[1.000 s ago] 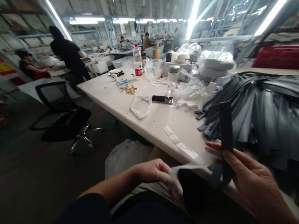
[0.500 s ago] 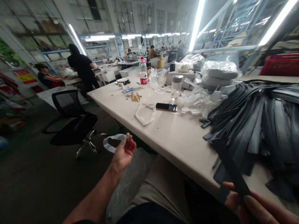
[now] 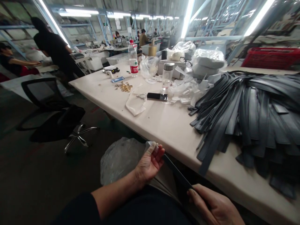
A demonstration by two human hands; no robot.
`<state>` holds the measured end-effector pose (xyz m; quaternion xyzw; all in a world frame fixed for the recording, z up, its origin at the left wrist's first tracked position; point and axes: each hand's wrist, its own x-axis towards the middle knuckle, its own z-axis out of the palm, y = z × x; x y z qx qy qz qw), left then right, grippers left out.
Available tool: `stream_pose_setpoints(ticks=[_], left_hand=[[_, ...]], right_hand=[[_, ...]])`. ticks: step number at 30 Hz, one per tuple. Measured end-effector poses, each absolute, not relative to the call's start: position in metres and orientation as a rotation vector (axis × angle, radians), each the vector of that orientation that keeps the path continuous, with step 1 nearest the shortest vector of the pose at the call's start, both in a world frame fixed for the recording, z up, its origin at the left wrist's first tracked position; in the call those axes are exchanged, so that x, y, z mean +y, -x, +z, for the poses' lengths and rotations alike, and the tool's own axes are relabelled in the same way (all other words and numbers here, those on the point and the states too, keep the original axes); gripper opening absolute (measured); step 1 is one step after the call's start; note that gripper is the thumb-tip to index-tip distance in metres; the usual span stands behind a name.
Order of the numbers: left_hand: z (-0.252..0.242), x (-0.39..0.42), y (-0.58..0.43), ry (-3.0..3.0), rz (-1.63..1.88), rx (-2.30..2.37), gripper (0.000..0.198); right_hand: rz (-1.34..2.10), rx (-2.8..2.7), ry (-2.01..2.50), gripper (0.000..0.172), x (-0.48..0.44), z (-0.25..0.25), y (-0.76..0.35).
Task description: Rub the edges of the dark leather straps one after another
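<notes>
A thin dark strip [image 3: 176, 172] runs between my two hands, below the front edge of the cream table [image 3: 164, 125]. My left hand [image 3: 150, 162] pinches its far end, with a bit of white backing paper [image 3: 151, 144] at the fingertips. My right hand [image 3: 214, 206] grips the near end of the strip over my lap. A big pile of similar dark strips [image 3: 253, 109] lies on the table to the right.
On the table lie a phone [image 3: 157, 96], a plastic bag [image 3: 136, 104], brass bits [image 3: 124, 87], a water bottle [image 3: 133, 62], a glass jar [image 3: 167, 75] and white paper scraps [image 3: 187, 89]. A clear bag [image 3: 119, 157] hangs by my knee. A black office chair [image 3: 53, 112] and people stand at the left.
My left hand, which had swung out left with the peeled white strip, has come back to the dark strip's far end. My right hand has lowered the strip toward my lap.
</notes>
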<state>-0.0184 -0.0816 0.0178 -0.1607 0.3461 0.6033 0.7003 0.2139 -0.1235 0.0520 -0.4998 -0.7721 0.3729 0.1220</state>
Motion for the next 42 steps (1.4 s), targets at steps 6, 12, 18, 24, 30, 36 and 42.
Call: stream_pose_setpoints(ticks=[6, 12, 18, 24, 30, 36, 42], left_hand=[[0.018, -0.087, 0.01, 0.355, 1.293, 0.732, 0.014], [0.018, -0.088, 0.008, 0.345, 1.28, 0.752, 0.014], [0.012, -0.094, -0.002, 0.309, 1.247, 0.785, 0.011], [0.007, -0.097, -0.004, 0.225, 1.179, 0.825, 0.022], [0.004, -0.101, 0.0, 0.154, 1.217, 0.794, 0.024], [-0.006, -0.115, -0.022, -0.013, 1.129, 0.625, 0.025], [0.0, -0.105, -0.008, 0.085, 1.215, 0.687, 0.023]], right_hand=[[0.894, -2.204, 1.423, 0.047, -0.118, 0.027, -0.207], [0.911, -2.264, 1.469, 0.049, -0.115, 0.025, -0.198], [0.977, -2.291, 1.508, 0.053, -0.102, 0.027, -0.18], [1.061, -2.247, 1.463, 0.05, -0.093, 0.038, -0.186], [1.155, -2.097, 1.417, 0.052, -0.095, 0.047, -0.222], [1.219, -2.098, 1.354, 0.051, -0.079, 0.036, -0.177], [1.333, -2.041, 1.368, 0.057, -0.076, 0.031, -0.172]])
